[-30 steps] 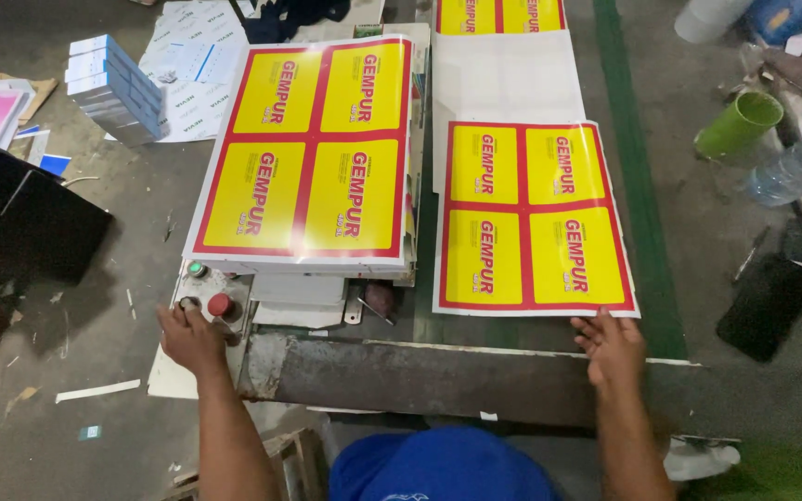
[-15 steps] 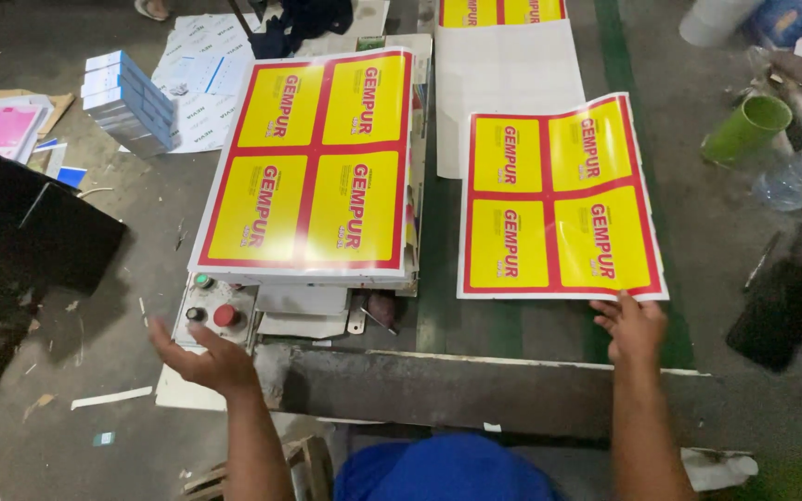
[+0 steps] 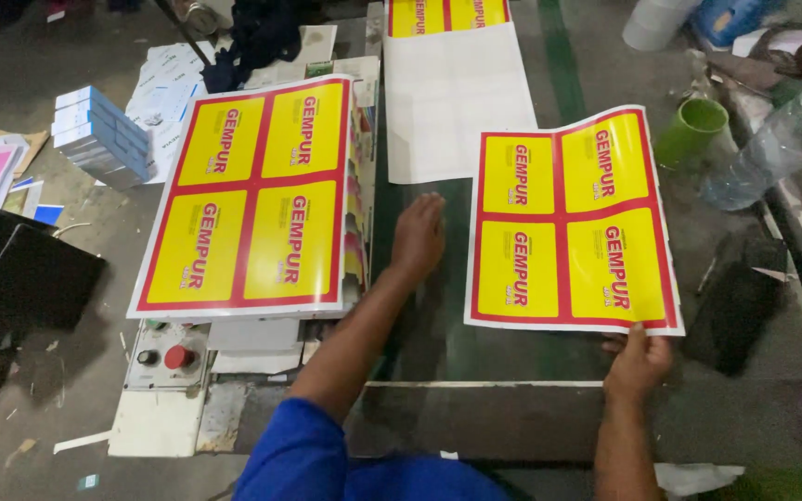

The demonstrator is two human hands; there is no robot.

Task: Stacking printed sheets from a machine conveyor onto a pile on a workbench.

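Yellow and red, the printed sheet (image 3: 573, 223) is now lifted off the dark green table (image 3: 438, 343): a second ago it lay flat, now its far edge curls up and it has shifted right. My right hand (image 3: 638, 360) has gone from pressing on its near edge to pinching that edge, fingers closed on the paper. My left hand (image 3: 418, 234) has left the control box with the red button (image 3: 178, 356) and reaches forward, fingers nearly straight and close together, palm down on the bare table between the sheet and the tall stack of printed sheets (image 3: 257, 199). I judge the sheet is mid-transfer. White paper (image 3: 457, 93) lies beyond.
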